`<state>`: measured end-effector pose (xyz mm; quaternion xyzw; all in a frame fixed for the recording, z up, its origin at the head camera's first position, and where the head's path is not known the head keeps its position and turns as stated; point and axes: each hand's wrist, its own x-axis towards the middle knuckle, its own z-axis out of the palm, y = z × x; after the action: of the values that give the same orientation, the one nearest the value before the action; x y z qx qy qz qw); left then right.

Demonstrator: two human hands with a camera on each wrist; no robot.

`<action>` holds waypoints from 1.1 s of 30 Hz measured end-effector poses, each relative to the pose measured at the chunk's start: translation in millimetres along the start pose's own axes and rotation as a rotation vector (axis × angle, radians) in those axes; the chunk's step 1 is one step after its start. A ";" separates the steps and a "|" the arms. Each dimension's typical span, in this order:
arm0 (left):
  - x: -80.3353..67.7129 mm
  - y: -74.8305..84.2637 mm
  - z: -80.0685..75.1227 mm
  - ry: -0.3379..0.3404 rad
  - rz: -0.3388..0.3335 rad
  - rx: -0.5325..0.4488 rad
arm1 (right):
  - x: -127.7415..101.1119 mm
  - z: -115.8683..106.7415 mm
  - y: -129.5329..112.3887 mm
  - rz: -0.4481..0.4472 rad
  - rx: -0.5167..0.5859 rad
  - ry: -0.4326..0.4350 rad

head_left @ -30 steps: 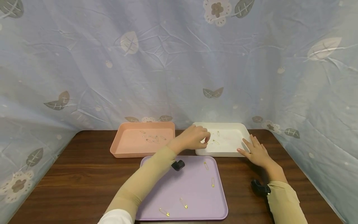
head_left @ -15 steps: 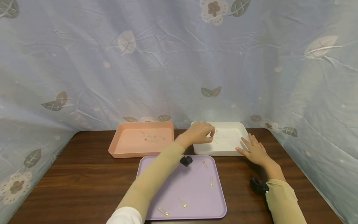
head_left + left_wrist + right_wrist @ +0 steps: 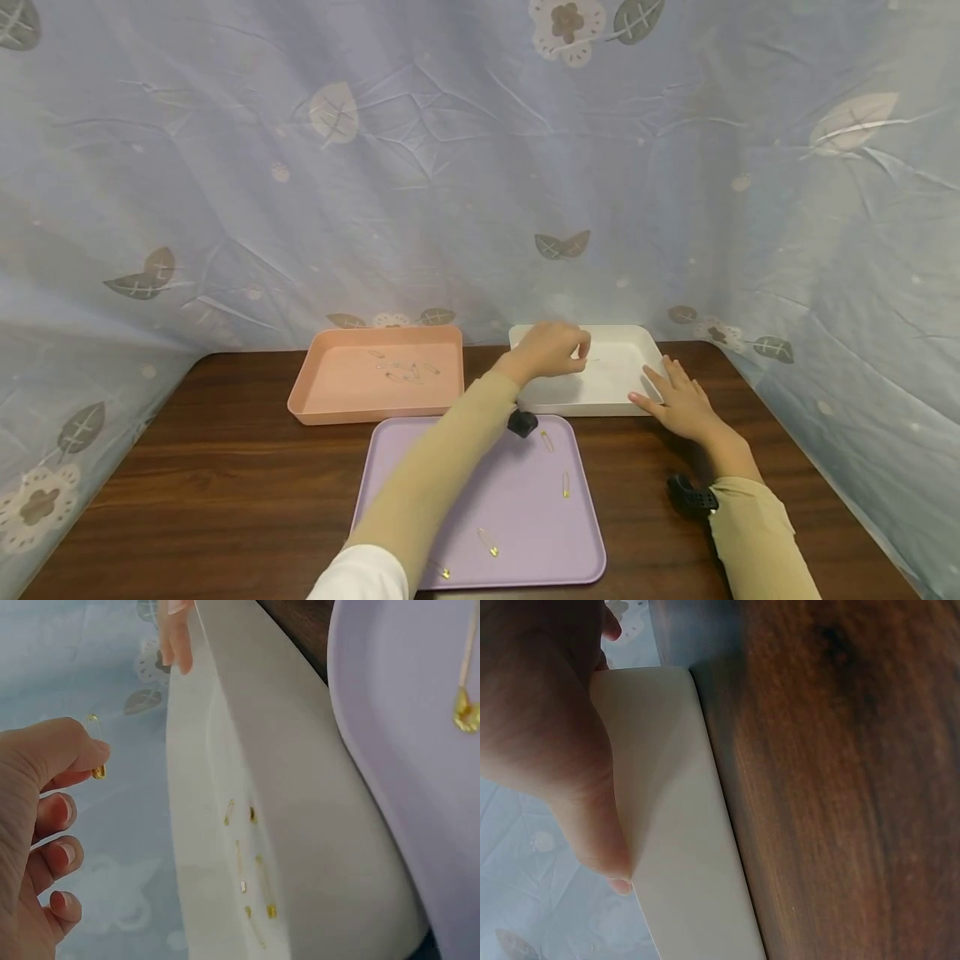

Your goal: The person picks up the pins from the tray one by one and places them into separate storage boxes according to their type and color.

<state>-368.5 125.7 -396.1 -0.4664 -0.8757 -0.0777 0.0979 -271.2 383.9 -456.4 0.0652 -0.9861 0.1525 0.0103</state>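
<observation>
Over the white tray (image 3: pixel 622 379), my left hand (image 3: pixel 551 348) pinches a gold safety pin (image 3: pixel 98 748) between thumb and forefinger. Its other fingers are loosely curled, as the left wrist view shows. Several safety pins lie on the white tray's floor, among them one long pin (image 3: pixel 265 889); from the head they are mostly hidden by the left hand. My right hand (image 3: pixel 684 404) rests at the white tray's right front corner, fingers spread. In the right wrist view its thumb (image 3: pixel 604 840) lies over the tray's rim.
A purple tray (image 3: pixel 525 500) lies in front, with several safety pins, one (image 3: pixel 487 542) near its front edge. The pink tray (image 3: pixel 337 379) at the back left holds several safety pins. A patterned curtain (image 3: pixel 450 208) hangs behind the brown wooden table (image 3: pixel 225 500).
My left hand has moved to the right over the white tray, its forearm crossing more of the purple tray. The right hand stays at the white tray's corner. The view has shifted slightly.
</observation>
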 end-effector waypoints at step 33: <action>22.9 14.7 17.4 0.022 -0.160 0.073 | 1.1 3.8 4.4 -0.015 -0.006 0.016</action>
<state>-370.5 156.2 -406.7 -0.3902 -0.9112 -0.0586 0.1181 -272.9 386.8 -461.3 0.0714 -0.9859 0.1501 0.0193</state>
